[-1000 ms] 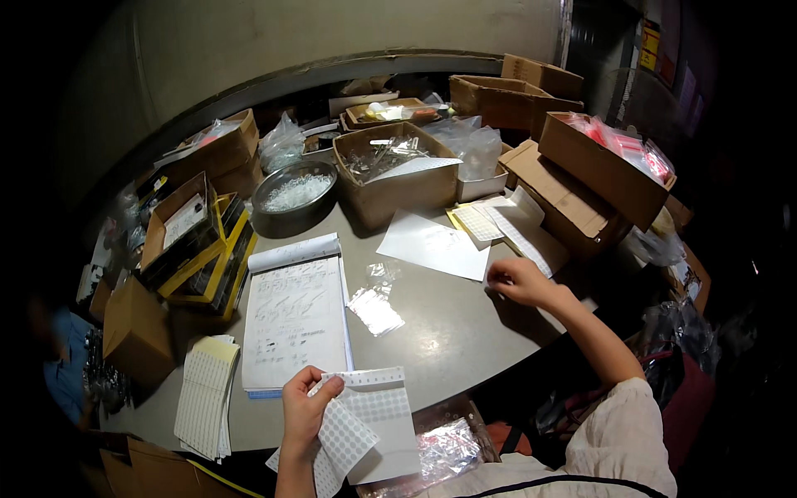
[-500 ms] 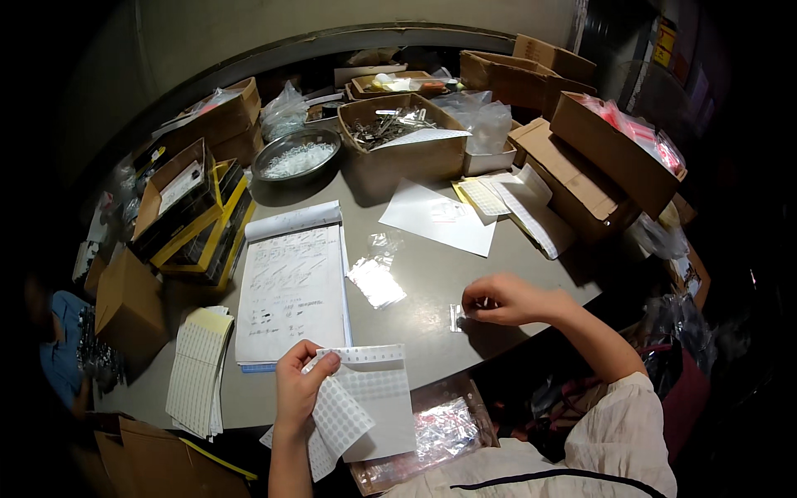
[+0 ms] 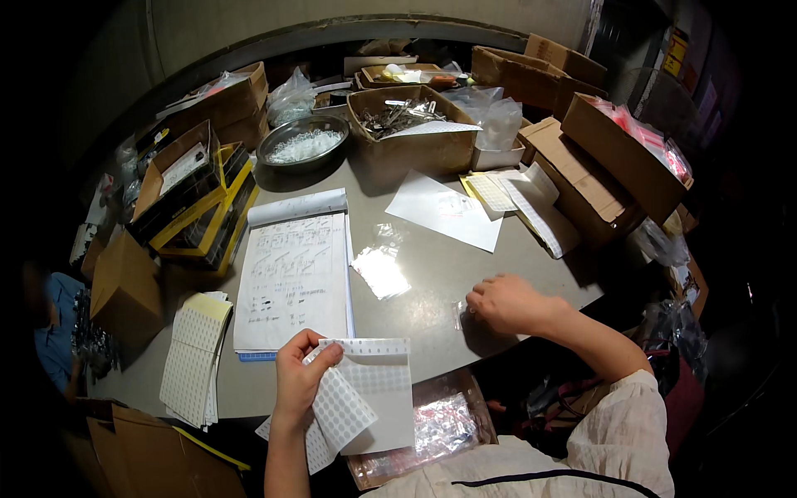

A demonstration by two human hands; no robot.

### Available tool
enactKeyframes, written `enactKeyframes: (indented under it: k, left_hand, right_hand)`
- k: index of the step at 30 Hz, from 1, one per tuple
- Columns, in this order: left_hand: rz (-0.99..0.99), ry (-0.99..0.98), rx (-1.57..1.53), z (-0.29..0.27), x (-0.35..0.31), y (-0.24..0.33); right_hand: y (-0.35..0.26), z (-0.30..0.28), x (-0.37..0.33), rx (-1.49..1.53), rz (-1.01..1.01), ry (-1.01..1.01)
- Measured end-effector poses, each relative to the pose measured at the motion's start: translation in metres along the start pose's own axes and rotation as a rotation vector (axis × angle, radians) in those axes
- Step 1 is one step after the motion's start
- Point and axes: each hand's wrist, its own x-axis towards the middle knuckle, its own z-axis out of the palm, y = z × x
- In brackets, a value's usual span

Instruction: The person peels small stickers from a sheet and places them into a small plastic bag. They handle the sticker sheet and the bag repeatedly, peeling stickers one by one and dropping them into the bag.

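Observation:
My left hand (image 3: 300, 375) is closed on sticker sheets (image 3: 386, 398), pinched between thumb and fingers above the table's near edge. One sheet is folded over, showing rows of pale round stickers. My right hand (image 3: 510, 304) rests low over the tabletop with its fingers curled under; the fingertips are hidden. Just left of its fingers lies a small clear plastic bag (image 3: 457, 315), partly covered by the hand. Between the hands and farther back, a pile of small clear bags (image 3: 382, 272) shines under the light.
An open notepad (image 3: 290, 286) lies left of centre, beside stacked label sheets (image 3: 197, 357). Behind stand a metal bowl (image 3: 267, 168) of small clear pieces and a carton (image 3: 415, 153) of metal parts. Cartons (image 3: 618, 149) crowd the right. A box of plastic packets (image 3: 440, 427) sits below the table edge.
My right hand has turned over, knuckles up, and lowered its fingers onto the table by the small bag. My left hand still holds the sheets. The view has shifted slightly.

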Motion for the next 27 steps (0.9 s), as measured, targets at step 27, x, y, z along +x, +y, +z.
enactKeyframes:
  k: [27]
  left_hand:
    - [0.027, 0.049, -0.218, -0.01, -0.003, -0.005]
  right_hand:
    - [0.032, 0.003, 0.1, 0.114, 0.061, 0.145]
